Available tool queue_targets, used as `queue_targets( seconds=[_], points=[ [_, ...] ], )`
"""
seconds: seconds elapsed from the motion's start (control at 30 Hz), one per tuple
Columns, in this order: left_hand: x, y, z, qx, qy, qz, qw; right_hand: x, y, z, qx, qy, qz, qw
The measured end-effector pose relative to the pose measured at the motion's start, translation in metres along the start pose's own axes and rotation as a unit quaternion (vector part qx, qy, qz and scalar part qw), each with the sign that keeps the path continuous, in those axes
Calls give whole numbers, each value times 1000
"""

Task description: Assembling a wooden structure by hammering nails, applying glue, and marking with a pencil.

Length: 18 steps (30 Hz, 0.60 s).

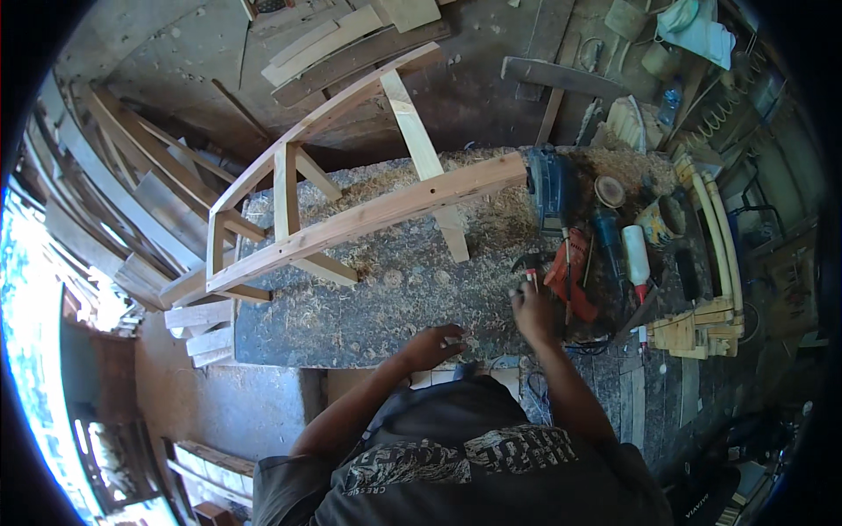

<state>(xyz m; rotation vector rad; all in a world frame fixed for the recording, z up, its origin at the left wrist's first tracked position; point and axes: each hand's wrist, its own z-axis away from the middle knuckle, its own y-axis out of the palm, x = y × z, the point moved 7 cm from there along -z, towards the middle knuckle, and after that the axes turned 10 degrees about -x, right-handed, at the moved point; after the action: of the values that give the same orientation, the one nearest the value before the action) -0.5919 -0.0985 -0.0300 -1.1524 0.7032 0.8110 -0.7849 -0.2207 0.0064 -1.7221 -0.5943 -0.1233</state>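
Note:
A pale wooden frame point(351, 219), like an unfinished chair or stool, lies on its side across a workbench point(368, 307) covered in wood shavings. My left hand point(434, 344) rests flat near the bench's front edge, fingers spread, holding nothing. My right hand point(532, 307) reaches toward a hammer with a dark head point(529, 262), fingers at its red-tipped handle; whether they grip it is unclear. A red-orange tool point(570, 276) lies just right of that hand.
A blue power tool point(551, 184), a blue drill point(607, 237), a white glue bottle point(635, 254) and a tin can point(662, 219) crowd the bench's right end. Stacked planks point(114, 202) lean at left. Wooden parts point(710, 298) sit at right.

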Motion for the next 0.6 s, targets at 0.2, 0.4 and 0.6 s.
queue_targets(
  seconds=[0.2,0.4,0.6],
  points=[
    [44,-39,33,-63,-36,32,997,-157,81,15,98,121,-16,988],
    [88,-83,94,-135,-119,52,982,-112,55,-6,58,32,43,997],
    [128,-111,132,-205,-149,63,965,188,-85,-72,-95,-164,-376,907]
  ],
)
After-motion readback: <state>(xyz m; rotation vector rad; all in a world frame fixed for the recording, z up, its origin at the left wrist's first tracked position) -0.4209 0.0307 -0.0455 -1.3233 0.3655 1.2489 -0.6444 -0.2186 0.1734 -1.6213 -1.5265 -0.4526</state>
